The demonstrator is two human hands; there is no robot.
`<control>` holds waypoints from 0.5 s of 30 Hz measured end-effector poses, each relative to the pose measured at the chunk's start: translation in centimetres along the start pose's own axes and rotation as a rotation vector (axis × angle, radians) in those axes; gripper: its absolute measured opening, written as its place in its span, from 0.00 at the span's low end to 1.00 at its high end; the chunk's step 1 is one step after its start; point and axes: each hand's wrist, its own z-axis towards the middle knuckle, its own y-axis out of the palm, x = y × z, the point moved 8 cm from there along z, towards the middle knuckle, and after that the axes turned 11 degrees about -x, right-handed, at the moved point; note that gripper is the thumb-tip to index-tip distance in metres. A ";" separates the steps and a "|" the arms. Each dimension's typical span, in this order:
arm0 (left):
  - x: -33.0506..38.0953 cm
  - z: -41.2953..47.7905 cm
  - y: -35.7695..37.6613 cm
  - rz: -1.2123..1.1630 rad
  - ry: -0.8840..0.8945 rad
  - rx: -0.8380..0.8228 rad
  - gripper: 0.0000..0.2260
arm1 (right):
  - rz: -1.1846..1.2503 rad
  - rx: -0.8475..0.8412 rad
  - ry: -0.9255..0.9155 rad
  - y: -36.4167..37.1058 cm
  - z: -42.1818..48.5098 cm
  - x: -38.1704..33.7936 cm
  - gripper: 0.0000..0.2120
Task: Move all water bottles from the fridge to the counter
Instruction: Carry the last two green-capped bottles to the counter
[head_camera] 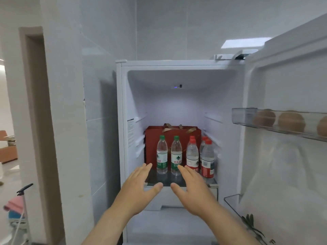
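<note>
Fridge point(122, 106) door point(290, 85) is swung open to the right. Bottles stand upright on the glass shelf point(159, 179): two green-capped water bottles point(162, 154) side by side at front left-centre, red-capped water bottles point(192, 154) clustered to their right, at least four caps visible, exact count unclear. All sit in front of a red gift bag point(152, 138) with gold ribbon handles. Left hand point(139, 190) and right hand point(192, 190) both reach toward the shelf edge, palms facing each other, fingers spread, holding nothing, touching no bottle. Right fingertips overlap the second green-capped bottle's base in view; contact can't be confirmed. Door rack point(247, 119) holds brown eggs point(291, 122).
</note>
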 end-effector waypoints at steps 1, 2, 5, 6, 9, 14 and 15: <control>-0.7 1.5 0.3 -0.007 -0.002 -0.003 0.36 | 0.005 0.001 0.002 0.4 1.5 0.5 0.35; -1.2 2.8 0.5 -0.014 0.000 -0.006 0.36 | 0.011 0.002 0.006 0.6 2.8 1.0 0.35; -3.2 7.9 1.1 -0.051 0.016 0.008 0.36 | 0.014 0.008 0.012 1.3 7.4 2.1 0.34; -3.8 9.6 1.3 -0.065 0.026 0.012 0.36 | 0.010 0.020 0.010 1.3 8.8 2.3 0.34; -5.8 15.0 2.4 -0.105 0.051 0.008 0.36 | 0.016 0.056 -0.006 1.7 13.2 2.7 0.30; -8.7 22.8 3.6 -0.219 0.070 0.038 0.37 | 0.017 0.098 0.024 2.5 20.5 4.6 0.31; -9.1 24.4 4.1 -0.248 0.076 0.030 0.37 | 0.012 0.093 0.068 2.8 21.9 5.6 0.32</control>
